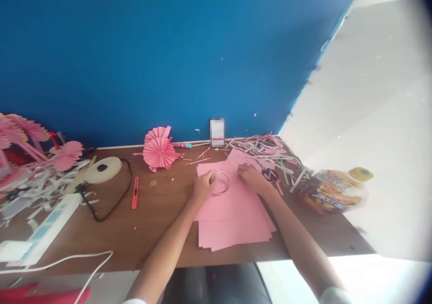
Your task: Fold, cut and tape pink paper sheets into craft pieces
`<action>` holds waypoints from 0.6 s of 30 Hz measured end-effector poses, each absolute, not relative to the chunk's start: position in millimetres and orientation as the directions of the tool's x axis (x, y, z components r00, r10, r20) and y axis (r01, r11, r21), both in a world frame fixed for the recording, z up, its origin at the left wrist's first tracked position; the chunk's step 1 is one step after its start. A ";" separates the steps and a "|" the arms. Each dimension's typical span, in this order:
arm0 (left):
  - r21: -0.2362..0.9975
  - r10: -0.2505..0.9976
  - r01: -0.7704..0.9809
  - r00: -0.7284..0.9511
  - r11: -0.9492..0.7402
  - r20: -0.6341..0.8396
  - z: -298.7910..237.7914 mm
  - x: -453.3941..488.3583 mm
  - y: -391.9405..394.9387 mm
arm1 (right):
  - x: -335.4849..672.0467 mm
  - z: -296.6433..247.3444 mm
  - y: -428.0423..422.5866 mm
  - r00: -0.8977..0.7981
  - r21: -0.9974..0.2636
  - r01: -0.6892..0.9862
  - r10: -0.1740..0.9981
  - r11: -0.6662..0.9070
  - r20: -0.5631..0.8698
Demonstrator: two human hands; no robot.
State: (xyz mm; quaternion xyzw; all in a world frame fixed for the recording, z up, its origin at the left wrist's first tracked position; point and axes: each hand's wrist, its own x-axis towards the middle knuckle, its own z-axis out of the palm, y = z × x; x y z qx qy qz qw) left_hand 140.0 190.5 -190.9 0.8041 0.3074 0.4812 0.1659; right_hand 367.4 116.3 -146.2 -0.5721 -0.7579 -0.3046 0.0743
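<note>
My left hand (204,186) is closed around the left side of a thin, pale roll of tape (229,186), which is tilted up over the pink paper. A short way to its right, my right hand (251,178) rests low at the upper part of the sheets, fingers bent and drawn together. What is between those fingertips is too small to make out. Under both hands lies a loose stack of pink paper sheets (232,232), their edges fanned unevenly. Black-handled scissors (270,174) lie just right of my right hand, partly among paper strips.
Paper strips (266,149) are heaped at the back right, near a plastic jar (334,191). A phone (218,133) leans on the blue wall. Left are folded pink paper fans (160,152), a red cutter (135,193), a white reel (103,170) and a power strip (50,230).
</note>
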 end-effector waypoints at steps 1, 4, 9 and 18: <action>0.562 0.654 0.336 0.349 -0.756 0.671 -190.9 139.8 190.5 | 368.4 -147.8 117.3 -0.334 0.384 0.911 0.819 0.153 0.466; 0.563 0.655 0.336 0.351 -0.755 0.669 -191.0 139.0 190.0 | 372.2 -150.5 121.3 -0.222 0.307 0.950 0.819 0.059 0.530; 0.563 0.649 0.324 0.355 -0.760 0.672 -191.9 138.9 189.7 | 382.9 -149.6 128.5 0.223 -0.165 0.975 0.649 -0.150 0.727; 0.565 0.649 0.322 0.332 -0.760 0.684 -191.6 139.3 189.2 | 378.6 -150.4 127.8 0.310 -0.347 0.938 0.494 -0.018 0.812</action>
